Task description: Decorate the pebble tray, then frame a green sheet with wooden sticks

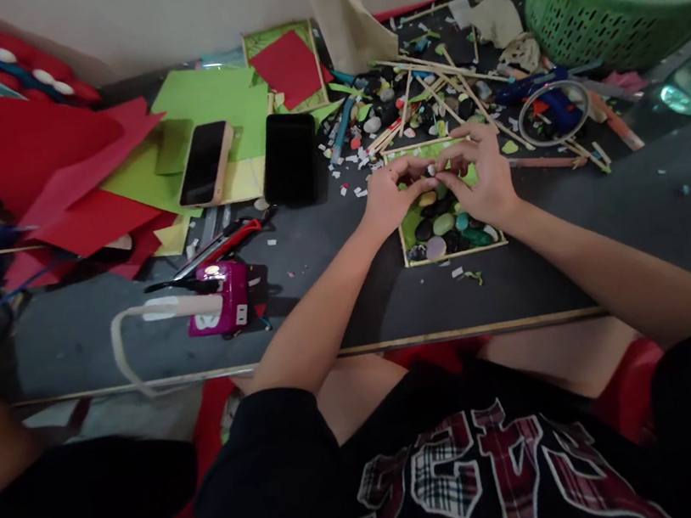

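We see both hands meeting over a small framed tray of painted pebbles that lies near the middle of the dark table, a little toward its far edge. The left hand has its fingers curled narrow, the tips drawn together above the tray's far half. The right hand mirrors it, fingers bent and closed in toward the left fingertips. Between the two sets of fingertips shows a small pale piece, pinched or at least touched by both; we cannot tell which hand actually grips it. The pebbles lie directly beneath the fingers, filling the tray's near half. The tray's far half is covered by the hands, and its green lining shows only in patches. Just beyond the hands, thin wooden sticks are scattered toward the table's far edge.
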A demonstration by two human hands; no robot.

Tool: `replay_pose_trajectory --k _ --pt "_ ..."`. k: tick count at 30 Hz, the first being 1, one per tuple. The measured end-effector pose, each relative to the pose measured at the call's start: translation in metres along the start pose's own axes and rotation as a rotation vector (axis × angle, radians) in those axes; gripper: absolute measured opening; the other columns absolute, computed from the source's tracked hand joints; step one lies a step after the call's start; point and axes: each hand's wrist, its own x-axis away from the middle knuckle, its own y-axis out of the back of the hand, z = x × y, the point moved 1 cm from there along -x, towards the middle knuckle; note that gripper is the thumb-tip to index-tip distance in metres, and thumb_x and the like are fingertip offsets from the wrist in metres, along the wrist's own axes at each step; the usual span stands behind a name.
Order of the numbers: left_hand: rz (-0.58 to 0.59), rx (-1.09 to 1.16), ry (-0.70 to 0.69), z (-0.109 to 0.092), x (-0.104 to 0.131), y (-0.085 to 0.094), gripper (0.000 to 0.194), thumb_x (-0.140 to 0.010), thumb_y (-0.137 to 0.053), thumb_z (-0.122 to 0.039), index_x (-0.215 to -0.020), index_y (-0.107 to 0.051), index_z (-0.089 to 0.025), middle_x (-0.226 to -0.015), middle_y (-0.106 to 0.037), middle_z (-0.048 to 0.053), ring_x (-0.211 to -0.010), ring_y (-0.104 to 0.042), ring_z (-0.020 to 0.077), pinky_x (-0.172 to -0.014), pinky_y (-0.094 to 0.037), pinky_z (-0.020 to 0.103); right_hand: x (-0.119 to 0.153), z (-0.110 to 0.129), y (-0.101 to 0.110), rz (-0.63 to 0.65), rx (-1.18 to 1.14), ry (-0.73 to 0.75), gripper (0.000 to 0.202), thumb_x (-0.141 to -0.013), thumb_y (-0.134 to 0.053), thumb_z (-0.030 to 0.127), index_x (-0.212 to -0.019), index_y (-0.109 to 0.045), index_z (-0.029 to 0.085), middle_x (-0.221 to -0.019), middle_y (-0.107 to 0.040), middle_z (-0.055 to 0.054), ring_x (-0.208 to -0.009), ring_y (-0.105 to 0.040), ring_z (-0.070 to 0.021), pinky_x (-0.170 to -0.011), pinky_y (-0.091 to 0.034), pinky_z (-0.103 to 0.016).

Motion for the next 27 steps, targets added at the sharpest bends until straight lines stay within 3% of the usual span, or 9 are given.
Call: replay_pose_trajectory --k 5,10,17,22,27 --pt "0.039 -0.036 -0.031 0.011 -0.005 0.001 0.034 -0.077 -0.083 -0.047 -0.094 -0.073 -0.019 -0.083 -0.073 0.001 -0.078 -0.069 0.0169 -0.074 -0.055 0.030 0.000 -0.002 0.002 0.049 0.006 0.022 0.050 -0.096 -0.052 0.066 -0.130 -0.044 0.030 -0.111 -0.066 -0.010 -0.096 -0.069 -0.0296 -0.092 -0.058 -0.057" --pt "0.027 -0.071 -0.061 0.014 -0.005 0.001 0.034 -0.075 -0.085 -0.046 -0.088 -0.072 -0.017 -0.076 -0.072 0.002 -0.075 -0.068 0.0177 -0.073 -0.055 0.032 0.000 -0.003 -0.003 0.082 0.016 0.086 0.049 -0.098 -0.045 0.068 -0.127 -0.037 0.029 -0.099 -0.064 -0.006 -0.085 -0.066 -0.0243 -0.083 -0.060 -0.053" --pt "0.025 -0.077 -0.072 0.008 -0.006 0.002 0.053 -0.075 -0.077 -0.070 -0.087 -0.067 -0.019 -0.075 -0.070 0.002 -0.069 -0.064 0.0143 -0.067 -0.052 0.027 -0.007 -0.003 -0.013 0.116 -0.015 0.143 0.043 -0.102 -0.038 0.063 -0.125 -0.037 0.027 -0.100 -0.056 -0.006 -0.086 -0.060 -0.0221 -0.087 -0.058 -0.052" --pt "0.073 -0.014 -0.073 0.012 -0.005 -0.005 0.064 -0.080 -0.065 -0.081 -0.096 -0.068 -0.020 -0.082 -0.072 0.003 -0.074 -0.068 0.0158 -0.067 -0.054 0.028 -0.005 -0.002 -0.014 0.087 0.008 0.124 0.041 -0.103 -0.036 0.062 -0.126 -0.037 0.027 -0.103 -0.055 -0.008 -0.090 -0.060 -0.0222 -0.088 -0.059 -0.051" --pt "0.030 0.009 -0.048 0.009 -0.004 -0.004 0.058 -0.081 -0.071 -0.074 -0.102 -0.068 -0.020 -0.085 -0.072 0.003 -0.078 -0.069 0.0161 -0.072 -0.057 0.029 -0.005 0.003 -0.012 -0.008 -0.017 0.107 0.044 -0.102 -0.036 0.065 -0.126 -0.039 0.028 -0.104 -0.061 -0.008 -0.087 -0.064 -0.0223 -0.083 -0.060 -0.050"
